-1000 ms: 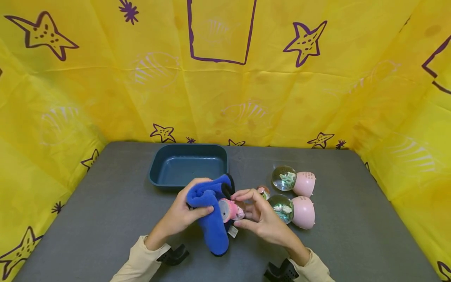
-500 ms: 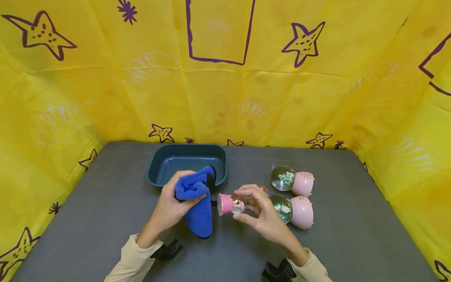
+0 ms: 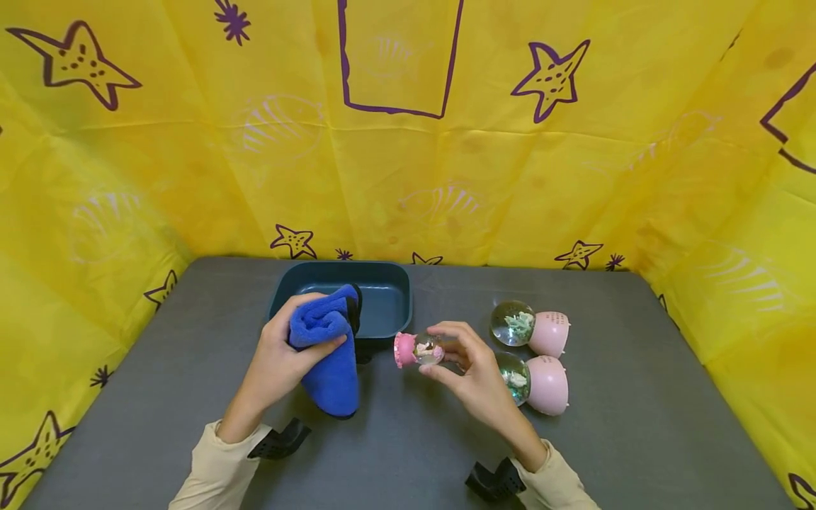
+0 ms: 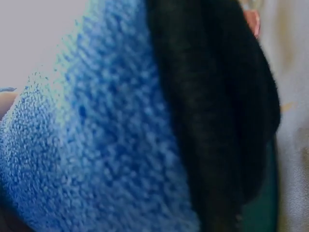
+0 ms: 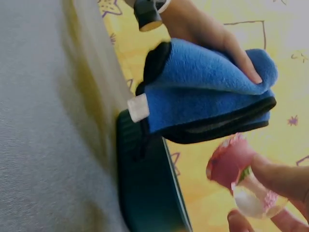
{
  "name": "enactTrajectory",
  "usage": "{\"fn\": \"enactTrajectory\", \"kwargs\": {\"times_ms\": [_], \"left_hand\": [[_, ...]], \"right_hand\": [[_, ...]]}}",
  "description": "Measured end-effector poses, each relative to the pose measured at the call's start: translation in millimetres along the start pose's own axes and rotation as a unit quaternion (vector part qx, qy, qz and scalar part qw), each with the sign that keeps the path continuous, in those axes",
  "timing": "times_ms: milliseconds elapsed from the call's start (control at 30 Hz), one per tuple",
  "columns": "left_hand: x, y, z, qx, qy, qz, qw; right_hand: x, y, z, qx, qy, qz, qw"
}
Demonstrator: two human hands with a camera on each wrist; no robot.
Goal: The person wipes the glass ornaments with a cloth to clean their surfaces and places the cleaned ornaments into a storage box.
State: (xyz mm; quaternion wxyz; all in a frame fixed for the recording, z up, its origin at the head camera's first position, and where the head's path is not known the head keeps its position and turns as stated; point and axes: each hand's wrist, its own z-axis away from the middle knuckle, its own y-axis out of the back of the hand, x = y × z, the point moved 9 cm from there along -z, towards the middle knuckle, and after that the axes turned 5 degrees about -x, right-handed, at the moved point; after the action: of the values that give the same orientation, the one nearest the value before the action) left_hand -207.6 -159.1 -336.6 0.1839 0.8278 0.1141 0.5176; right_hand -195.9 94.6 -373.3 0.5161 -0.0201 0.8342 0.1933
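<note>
My left hand (image 3: 278,354) grips a folded blue cloth (image 3: 331,375) with black edging, thumb across its front. The cloth overlaps the front left of the dark teal basin (image 3: 387,301) in the head view. In the right wrist view a white tag (image 5: 138,107) hangs from the cloth's edge. My right hand (image 3: 474,368) pinches the glass ball of a small snow globe (image 3: 428,350), held on its side with the pink scalloped base pointing left. Between cloth and globe there is a gap. Blue pile and black trim of the cloth (image 4: 106,121) fill most of the left wrist view.
To the right, two larger snow globes lie on their sides, the rear one with a pale pink base (image 3: 551,333), the front one with a similar base (image 3: 548,384). All stand on a grey table (image 3: 637,425), with a yellow patterned curtain (image 3: 484,156) around it.
The cloth has come off the small snow globe. My left hand has carried it left toward the basin, while the right hand has raised the globe slightly and turned its base sideways.
</note>
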Motion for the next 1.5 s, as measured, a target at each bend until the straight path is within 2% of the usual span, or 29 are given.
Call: {"fn": "enactTrajectory", "kwargs": {"times_ms": [100, 267, 400, 533, 667, 933, 1033, 1233, 1500], "left_hand": [[-2.9, 3.1, 0.1, -0.005, 0.015, -0.007, 0.9999], [-4.8, 8.5, 0.1, -0.009, 0.023, -0.006, 0.9997], [-6.8, 10.5, -0.5, -0.018, 0.025, 0.007, 0.9995], [-6.9, 10.6, -1.5, -0.028, 0.023, 0.015, 0.9992], [-9.2, 10.5, -2.6, -0.036, 0.039, 0.015, 0.9985], [-21.4, 6.4, -0.8, -0.064, 0.116, 0.035, 0.9906], [-23.8, 5.0, 0.2, -0.071, 0.135, 0.048, 0.9872], [-26.4, 2.2, 1.2, -0.090, 0.145, 0.053, 0.9838], [-27.1, 2.2, 0.4, -0.085, 0.138, 0.054, 0.9853]], "right_hand": [[-0.1, -1.4, -7.7, 0.014, 0.007, -0.001, 0.9999], [5.4, -4.1, -20.3, 0.031, -0.008, 0.010, 0.9994], [10.9, -8.1, -31.3, 0.034, -0.016, 0.024, 0.9990], [13.0, -11.4, -42.2, 0.037, -0.004, 0.043, 0.9984], [15.9, -15.1, -52.9, 0.036, 0.000, 0.062, 0.9974], [23.5, -26.1, -71.7, 0.014, 0.010, 0.130, 0.9914], [26.3, -30.2, -76.2, 0.003, 0.015, 0.153, 0.9880], [29.0, -40.9, -83.2, -0.024, 0.031, 0.196, 0.9798], [35.5, -53.6, -91.5, -0.064, 0.018, 0.237, 0.9692]]}}
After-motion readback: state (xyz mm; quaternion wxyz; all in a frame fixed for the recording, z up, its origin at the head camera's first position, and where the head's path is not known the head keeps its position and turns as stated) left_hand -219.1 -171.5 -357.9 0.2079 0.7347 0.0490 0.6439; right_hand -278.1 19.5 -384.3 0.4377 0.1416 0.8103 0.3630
